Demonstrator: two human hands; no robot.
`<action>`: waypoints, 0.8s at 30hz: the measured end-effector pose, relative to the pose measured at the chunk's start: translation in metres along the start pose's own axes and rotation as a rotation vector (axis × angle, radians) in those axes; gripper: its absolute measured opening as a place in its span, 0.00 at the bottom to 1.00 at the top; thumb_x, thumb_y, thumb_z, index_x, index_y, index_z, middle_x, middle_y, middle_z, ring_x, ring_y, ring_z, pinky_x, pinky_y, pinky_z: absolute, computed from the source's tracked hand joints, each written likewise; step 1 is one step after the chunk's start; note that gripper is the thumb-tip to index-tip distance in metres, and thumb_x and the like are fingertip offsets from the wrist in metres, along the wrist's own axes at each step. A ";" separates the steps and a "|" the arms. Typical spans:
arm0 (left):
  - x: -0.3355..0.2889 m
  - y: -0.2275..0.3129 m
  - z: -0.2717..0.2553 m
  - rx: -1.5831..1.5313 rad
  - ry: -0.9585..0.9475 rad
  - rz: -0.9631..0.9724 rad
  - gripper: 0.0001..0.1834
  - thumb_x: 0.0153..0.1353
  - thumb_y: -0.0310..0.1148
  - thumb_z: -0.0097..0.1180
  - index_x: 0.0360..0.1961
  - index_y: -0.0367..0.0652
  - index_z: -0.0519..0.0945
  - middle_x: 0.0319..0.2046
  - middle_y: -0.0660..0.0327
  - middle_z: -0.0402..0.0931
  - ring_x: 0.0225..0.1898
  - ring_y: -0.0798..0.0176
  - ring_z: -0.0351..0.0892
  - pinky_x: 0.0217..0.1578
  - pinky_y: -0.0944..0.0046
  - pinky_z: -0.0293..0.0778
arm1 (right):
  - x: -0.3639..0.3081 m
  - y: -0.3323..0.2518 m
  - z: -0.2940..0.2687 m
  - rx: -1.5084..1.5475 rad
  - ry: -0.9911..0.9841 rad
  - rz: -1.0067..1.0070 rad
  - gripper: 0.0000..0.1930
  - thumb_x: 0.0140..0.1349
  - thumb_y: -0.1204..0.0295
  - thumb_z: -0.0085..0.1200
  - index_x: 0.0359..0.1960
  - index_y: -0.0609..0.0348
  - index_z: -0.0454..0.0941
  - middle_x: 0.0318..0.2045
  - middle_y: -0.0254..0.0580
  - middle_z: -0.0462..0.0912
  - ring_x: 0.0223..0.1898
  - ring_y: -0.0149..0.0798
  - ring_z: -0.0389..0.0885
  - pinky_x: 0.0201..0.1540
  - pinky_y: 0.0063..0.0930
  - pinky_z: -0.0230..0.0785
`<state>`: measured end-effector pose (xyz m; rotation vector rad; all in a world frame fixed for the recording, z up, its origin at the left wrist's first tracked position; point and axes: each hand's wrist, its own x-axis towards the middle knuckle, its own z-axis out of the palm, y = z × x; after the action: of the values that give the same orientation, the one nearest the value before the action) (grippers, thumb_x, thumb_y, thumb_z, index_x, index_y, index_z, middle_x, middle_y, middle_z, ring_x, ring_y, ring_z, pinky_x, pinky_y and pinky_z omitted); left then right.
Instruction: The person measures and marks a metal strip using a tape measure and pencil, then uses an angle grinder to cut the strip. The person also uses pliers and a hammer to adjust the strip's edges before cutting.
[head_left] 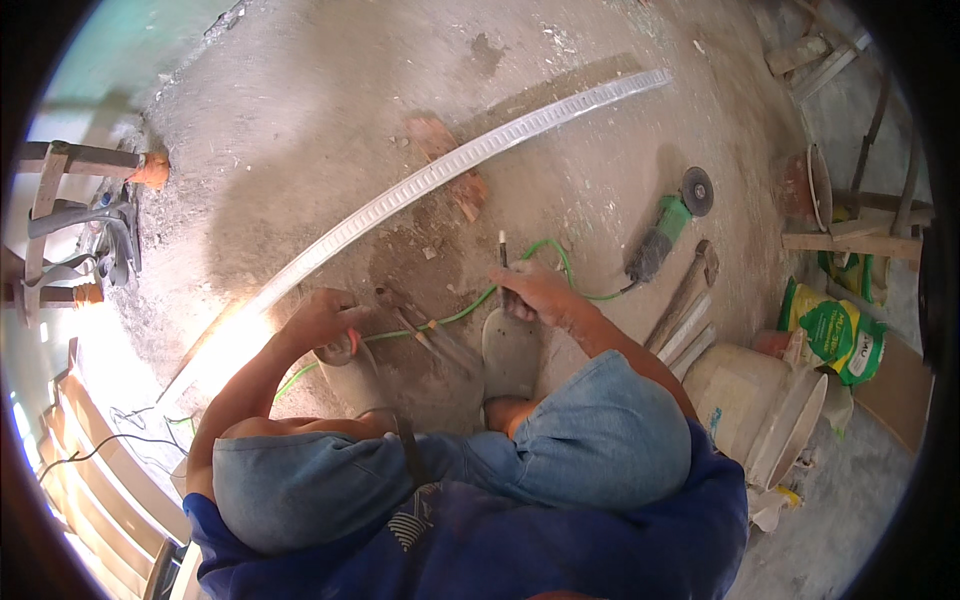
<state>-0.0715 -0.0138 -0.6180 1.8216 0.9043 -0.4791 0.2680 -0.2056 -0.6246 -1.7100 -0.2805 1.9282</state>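
I squat over a dusty floor with both hands in front of my knees. My right hand [537, 292] is closed around a slim dark stick [502, 258] with a pale tip, like a marker, held upright above my right shoe [510, 350]. My left hand [322, 318] is closed, fingers curled, over a small roundish thing with an orange-red part [353, 341]; the hand hides most of it. Beyond both hands a long, pale metal strip [440, 178] with a row of slots lies diagonally across the floor. Between my feet lie thin hand tools [415, 318], their kind unclear.
A green angle grinder [660, 235] lies at the right, its green cable [470, 308] running past my feet. Nearby are a hammer-like tool [690, 285], a tipped whitish bucket [745, 400] and a green-yellow bag [830, 330]. Wooden furniture [85, 160] stands at the left.
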 end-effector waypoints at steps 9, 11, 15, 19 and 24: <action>0.012 -0.005 0.004 0.113 0.050 0.039 0.21 0.61 0.47 0.62 0.28 0.34 0.82 0.25 0.43 0.78 0.29 0.41 0.80 0.33 0.48 0.74 | -0.036 0.043 -0.059 -1.043 -0.081 0.051 0.25 0.65 0.49 0.59 0.32 0.64 0.83 0.18 0.43 0.79 0.18 0.35 0.77 0.20 0.35 0.66; 0.012 0.002 0.000 0.124 0.067 0.010 0.21 0.61 0.47 0.62 0.28 0.35 0.82 0.25 0.43 0.79 0.29 0.40 0.81 0.33 0.47 0.74 | -0.050 0.048 -0.058 -1.068 0.021 -0.064 0.26 0.63 0.48 0.61 0.28 0.65 0.83 0.18 0.45 0.79 0.19 0.37 0.77 0.23 0.36 0.68; 0.012 0.007 0.004 0.240 0.154 0.051 0.21 0.60 0.47 0.63 0.26 0.37 0.83 0.24 0.44 0.80 0.31 0.41 0.82 0.34 0.46 0.75 | -0.083 -0.007 -0.069 -0.449 0.470 -0.013 0.20 0.66 0.55 0.60 0.38 0.64 0.84 0.22 0.40 0.82 0.20 0.32 0.79 0.21 0.29 0.71; 0.019 0.012 0.000 0.298 0.130 0.078 0.19 0.60 0.47 0.63 0.29 0.39 0.84 0.27 0.47 0.82 0.34 0.41 0.83 0.38 0.46 0.76 | -0.079 0.007 -0.167 -0.375 1.304 -0.311 0.25 0.65 0.53 0.62 0.48 0.67 0.82 0.31 0.46 0.85 0.32 0.41 0.86 0.37 0.35 0.78; 0.029 0.018 -0.002 0.306 0.207 0.112 0.20 0.59 0.45 0.65 0.40 0.38 0.82 0.35 0.46 0.81 0.39 0.40 0.82 0.42 0.45 0.76 | -0.053 0.050 -0.221 -0.558 1.563 -0.127 0.34 0.57 0.49 0.68 0.56 0.65 0.78 0.50 0.59 0.84 0.54 0.56 0.82 0.57 0.42 0.71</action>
<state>-0.0394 -0.0052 -0.6251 2.2208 0.8980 -0.3780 0.4709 -0.3177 -0.6424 -2.8518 -0.2753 0.0005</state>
